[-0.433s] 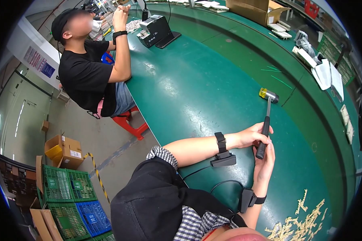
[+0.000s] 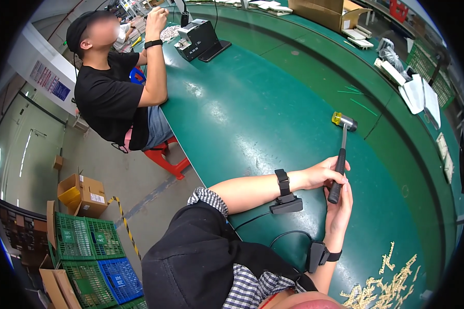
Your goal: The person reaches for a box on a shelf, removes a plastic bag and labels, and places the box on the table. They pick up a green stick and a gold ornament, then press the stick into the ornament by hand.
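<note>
Head view: holding, in the narrow, wrapped grip of the left hand (image 2: 322, 174), a two-faced mallet (image 2: 341, 157) with black handle, grey metal shank and yellow-and-dark head, over a smooth green counter (image 2: 294, 139). Touching the handle's lower end from 6 o'clock with the right hand (image 2: 339, 213); cannot tell the firmness of that grip. Aligned lengthwise from 6 to just past 12 o'clock, head end outermost; nearer that end with the left hand. Showing at 5 o'clock, well apart: thin cream letter-shaped cutouts (image 2: 379, 293), heaped.
</note>
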Demonstrator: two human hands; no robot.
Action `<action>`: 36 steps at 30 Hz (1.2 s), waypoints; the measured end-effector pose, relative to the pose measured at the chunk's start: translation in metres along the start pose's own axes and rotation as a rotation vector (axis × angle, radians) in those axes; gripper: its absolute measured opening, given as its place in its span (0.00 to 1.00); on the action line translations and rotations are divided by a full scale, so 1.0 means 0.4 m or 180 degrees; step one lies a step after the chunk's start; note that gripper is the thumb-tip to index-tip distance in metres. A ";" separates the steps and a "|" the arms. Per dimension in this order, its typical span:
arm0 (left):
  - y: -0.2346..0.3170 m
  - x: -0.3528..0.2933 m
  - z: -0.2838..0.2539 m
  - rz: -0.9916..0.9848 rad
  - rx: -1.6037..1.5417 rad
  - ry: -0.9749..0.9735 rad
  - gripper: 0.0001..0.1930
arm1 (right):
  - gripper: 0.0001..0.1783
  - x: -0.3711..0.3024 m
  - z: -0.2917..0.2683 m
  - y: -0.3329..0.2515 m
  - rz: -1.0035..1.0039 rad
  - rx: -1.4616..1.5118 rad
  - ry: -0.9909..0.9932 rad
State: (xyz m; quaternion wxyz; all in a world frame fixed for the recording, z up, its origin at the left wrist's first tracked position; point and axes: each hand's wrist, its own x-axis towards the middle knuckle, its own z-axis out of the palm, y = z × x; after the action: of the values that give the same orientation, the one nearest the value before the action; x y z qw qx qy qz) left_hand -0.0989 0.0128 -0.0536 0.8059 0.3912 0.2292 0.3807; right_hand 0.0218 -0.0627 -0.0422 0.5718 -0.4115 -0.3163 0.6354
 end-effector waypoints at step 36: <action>-0.018 0.021 -0.025 0.0098 -0.0279 -0.0559 0.09 | 0.15 -0.004 -0.013 -0.008 0.0008 -0.0131 -0.0363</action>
State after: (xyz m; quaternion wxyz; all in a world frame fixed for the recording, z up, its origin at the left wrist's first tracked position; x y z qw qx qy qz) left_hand -0.0971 0.0211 -0.0659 0.8333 0.3909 0.1348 0.3669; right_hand 0.0280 -0.0642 -0.0416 0.5434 -0.3867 -0.3609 0.6519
